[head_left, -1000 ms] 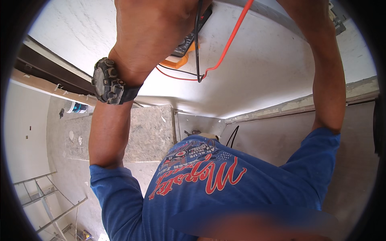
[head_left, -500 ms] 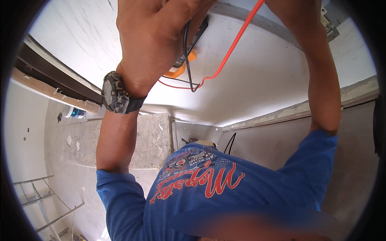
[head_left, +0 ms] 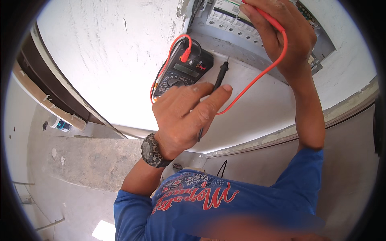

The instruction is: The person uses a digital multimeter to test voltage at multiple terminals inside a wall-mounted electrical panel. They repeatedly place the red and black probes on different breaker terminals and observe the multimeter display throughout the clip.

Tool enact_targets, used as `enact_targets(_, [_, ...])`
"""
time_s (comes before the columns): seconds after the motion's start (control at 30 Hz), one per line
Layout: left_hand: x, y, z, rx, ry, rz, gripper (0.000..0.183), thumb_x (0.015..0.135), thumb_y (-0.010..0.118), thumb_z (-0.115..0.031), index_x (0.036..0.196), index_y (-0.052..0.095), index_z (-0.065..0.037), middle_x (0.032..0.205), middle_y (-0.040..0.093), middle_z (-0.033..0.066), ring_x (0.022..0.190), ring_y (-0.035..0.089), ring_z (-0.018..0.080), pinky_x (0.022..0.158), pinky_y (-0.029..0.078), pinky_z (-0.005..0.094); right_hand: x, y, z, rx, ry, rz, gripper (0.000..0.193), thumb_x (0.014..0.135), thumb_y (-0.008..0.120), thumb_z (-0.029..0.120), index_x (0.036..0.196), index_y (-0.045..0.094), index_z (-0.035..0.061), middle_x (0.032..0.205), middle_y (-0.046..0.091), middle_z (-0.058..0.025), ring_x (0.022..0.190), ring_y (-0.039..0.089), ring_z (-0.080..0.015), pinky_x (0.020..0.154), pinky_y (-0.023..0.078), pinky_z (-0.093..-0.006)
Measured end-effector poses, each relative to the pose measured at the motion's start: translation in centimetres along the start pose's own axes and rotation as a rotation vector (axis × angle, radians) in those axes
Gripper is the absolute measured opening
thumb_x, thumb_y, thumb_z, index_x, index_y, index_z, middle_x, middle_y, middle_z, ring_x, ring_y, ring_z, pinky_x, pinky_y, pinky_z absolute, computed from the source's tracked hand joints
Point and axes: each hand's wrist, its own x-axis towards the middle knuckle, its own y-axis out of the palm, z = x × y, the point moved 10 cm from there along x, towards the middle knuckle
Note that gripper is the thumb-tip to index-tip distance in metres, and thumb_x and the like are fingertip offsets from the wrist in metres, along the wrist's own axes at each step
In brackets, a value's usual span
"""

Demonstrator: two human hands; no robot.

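My left hand, a watch on its wrist, is closed on a black test probe whose tip points up toward the panel. Just beyond its fingers is a black multimeter with an orange edge. I cannot tell whether that hand also supports the meter. Higher up, my right hand grips a red test probe in front of the circuit breakers; the probe's tip is out of clear sight. A red lead loops down from the right hand, and a red plug sits in the meter.
The breakers sit in a recessed grey electrical box in a white wall. A dark frame runs along the left. Below are a rough concrete slab and a white bucket.
My left hand has dropped lower in the picture, with the black probe now plainly visible in it. The view has shifted, bringing the breakers and the meter's face into sight.
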Motion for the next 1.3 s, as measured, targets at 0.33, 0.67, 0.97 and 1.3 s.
enact_targets(0.33, [-4.1, 2.8, -0.4, -0.377, -0.244, 0.170, 0.050, 0.085, 0.078, 0.010, 0.133, 0.073, -0.002, 0.113, 0.075, 0.0186, 0.087, 0.075, 0.0263, 0.069, 0.059, 0.0358, -0.3, 0.4, 0.4, -0.058, -0.014, 0.103, 0.016, 0.092, 0.083, 0.003, 0.106, 0.075, 0.0026, 0.093, 0.078, -0.0104, 0.081, 0.075, -0.0237, 0.070, 0.059, -0.0342])
enact_targets(0.67, [-3.8, 1.4, -0.1, -0.176, -0.209, 0.698, 0.073, 0.090, 0.067, 0.005, 0.161, 0.051, -0.002, 0.134, 0.061, 0.0225, 0.112, 0.067, 0.0347, 0.095, 0.059, 0.0423, -0.2, 0.6, 0.2, -0.008, -0.007, 0.093, 0.025, 0.085, 0.090, 0.008, 0.105, 0.076, 0.0057, 0.093, 0.078, -0.0098, 0.080, 0.075, -0.0266, 0.068, 0.061, -0.0354])
enact_targets(0.97, [-3.5, -1.7, 0.3, -0.217, -0.409, 0.973, 0.083, 0.084, 0.063, 0.019, 0.163, 0.047, -0.004, 0.142, 0.059, 0.0263, 0.117, 0.069, 0.0411, 0.094, 0.062, 0.0447, -0.3, 0.5, 0.5, -0.028, -0.041, 0.066, 0.031, 0.079, 0.094, 0.008, 0.104, 0.075, 0.0046, 0.088, 0.076, -0.0093, 0.076, 0.073, -0.0266, 0.063, 0.058, -0.0361])
enact_targets(1.3, [-5.1, -2.7, 1.7, -0.633, -0.587, 0.875, 0.075, 0.087, 0.060, 0.018, 0.159, 0.050, -0.001, 0.146, 0.056, 0.0265, 0.112, 0.070, 0.0426, 0.093, 0.061, 0.0453, -0.4, 0.4, 0.4, -0.016, -0.018, 0.074, 0.032, 0.079, 0.092, 0.002, 0.106, 0.075, 0.0036, 0.086, 0.075, -0.0085, 0.073, 0.071, -0.0239, 0.062, 0.056, -0.0345])
